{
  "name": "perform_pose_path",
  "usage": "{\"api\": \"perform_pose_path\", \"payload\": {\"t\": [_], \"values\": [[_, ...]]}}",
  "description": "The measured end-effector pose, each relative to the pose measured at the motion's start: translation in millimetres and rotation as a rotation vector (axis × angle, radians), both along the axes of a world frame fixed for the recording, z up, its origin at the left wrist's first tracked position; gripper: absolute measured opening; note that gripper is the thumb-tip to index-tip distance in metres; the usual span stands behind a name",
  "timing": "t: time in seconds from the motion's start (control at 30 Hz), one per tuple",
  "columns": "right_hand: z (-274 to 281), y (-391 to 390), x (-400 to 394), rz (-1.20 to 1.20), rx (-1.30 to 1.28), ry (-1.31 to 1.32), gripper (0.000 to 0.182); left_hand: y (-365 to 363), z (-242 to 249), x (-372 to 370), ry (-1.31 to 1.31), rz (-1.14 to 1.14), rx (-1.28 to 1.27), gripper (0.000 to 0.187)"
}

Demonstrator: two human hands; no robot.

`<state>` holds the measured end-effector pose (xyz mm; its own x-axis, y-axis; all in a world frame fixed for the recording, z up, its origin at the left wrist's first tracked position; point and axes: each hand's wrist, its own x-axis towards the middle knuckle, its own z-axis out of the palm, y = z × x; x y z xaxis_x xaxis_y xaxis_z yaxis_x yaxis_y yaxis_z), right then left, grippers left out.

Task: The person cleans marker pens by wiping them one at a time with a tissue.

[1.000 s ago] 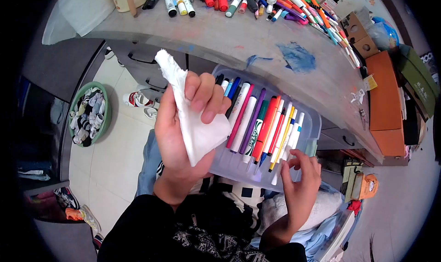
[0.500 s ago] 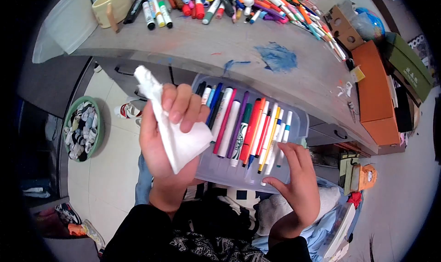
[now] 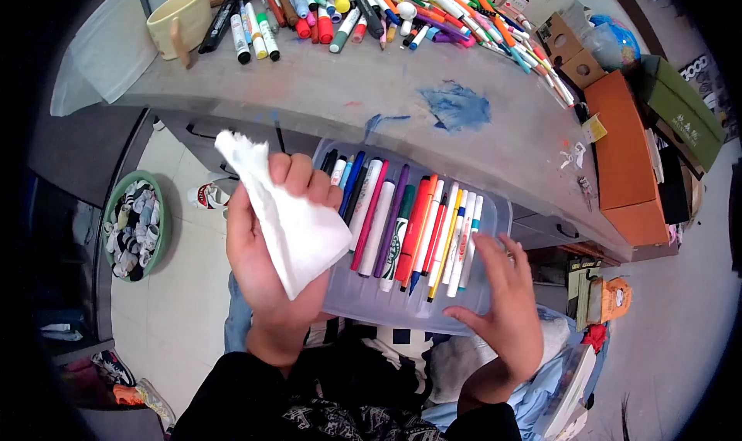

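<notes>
A crumpled white tissue (image 3: 297, 232) is gripped in my left hand (image 3: 270, 259), its torn end sticking out at the top. My left hand is over the left side of a translucent plastic tray (image 3: 363, 309). Inside the tray lies a row of markers, among them a purple one (image 3: 396, 217), a green-labelled one (image 3: 397, 240) and a red-orange one (image 3: 415, 228). My right hand (image 3: 506, 309) holds nothing; its thumb and fingers are spread at the tray's right edge, beside the white markers (image 3: 468, 248) at the end of the row.
Many loose pens and markers (image 3: 464, 16) lie along the back of the grey desk (image 3: 309, 78), near a yellow mug (image 3: 179, 23). Blue paint stains the desktop. An orange box (image 3: 622, 163) stands at the right. A green basket (image 3: 158, 232) of socks is on the floor.
The view has shifted slightly. The tissue hangs wider over my left hand's fingers, and my right hand has moved slightly away from the end markers, with its fingers still spread.
</notes>
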<state>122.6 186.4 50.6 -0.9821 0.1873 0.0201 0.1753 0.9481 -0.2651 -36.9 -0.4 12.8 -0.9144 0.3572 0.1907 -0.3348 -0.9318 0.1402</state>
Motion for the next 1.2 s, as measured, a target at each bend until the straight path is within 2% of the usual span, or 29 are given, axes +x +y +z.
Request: {"api": "perform_pose_path", "payload": {"t": [0.07,0.1,0.2,0.3,0.37,0.43,0.5,0.6,0.7,0.8,0.87,1.13,1.2], "values": [[-1.1,-4.5,-1.8,-0.01,0.022,-0.018,0.084,3.5,13.3,4.7,-0.231,0.027,-0.105,0.029],[-1.4,-4.8,-3.9,-0.015,0.038,-0.034,0.083,5.5,13.5,5.2,-0.217,0.021,-0.086,0.029],[0.2,-0.1,-6.2,-0.015,0.027,-0.025,0.08,2.6,0.9,3.4,-0.222,-0.075,-0.064,0.046],[12.6,5.6,-9.0,0.027,0.036,-0.002,0.075,3.9,-1.5,3.1,-0.187,-0.054,-0.123,0.049],[27.5,18.7,-11.4,0.076,-0.083,0.085,0.069,4.6,0.2,2.8,-0.2,-0.045,-0.145,0.05],[45.2,33.3,-23.1,0.134,-0.02,0.25,0.057,4.6,2.0,4.1,-0.216,-0.047,-0.135,0.049],[63.7,51.9,-48.2,0.05,-0.042,0.27,0.046,6.9,4.9,5.3,-0.223,-0.039,-0.124,0.049],[90.5,115.3,-115.5,-0.098,-0.018,0.135,0.029,7.4,5.2,5.4,-0.21,-0.095,-0.139,0.048],[74.4,200.4,-185.4,-0.161,0.157,0.149,0.027,9.7,6.9,7.7,-0.25,-0.131,-0.194,0.045],[47.2,249.5,-215.3,-0.161,0.292,0.179,0.029,9.0,4.5,8.1,-0.278,-0.137,-0.198,0.042],[41.6,257.1,-225.0,-0.229,0.193,0.114,0.03,6.7,1.7,7.0,-0.29,-0.189,-0.145,0.04],[31.4,263.2,-237.8,-0.051,0.228,0.209,0.024,5.6,0.4,6.0,-0.285,-0.188,-0.141,0.038],[34.8,258.9,-234.9,-0.053,0.353,0.164,0.02,5.9,1.3,5.6,-0.331,-0.174,-0.198,0.039]]}}
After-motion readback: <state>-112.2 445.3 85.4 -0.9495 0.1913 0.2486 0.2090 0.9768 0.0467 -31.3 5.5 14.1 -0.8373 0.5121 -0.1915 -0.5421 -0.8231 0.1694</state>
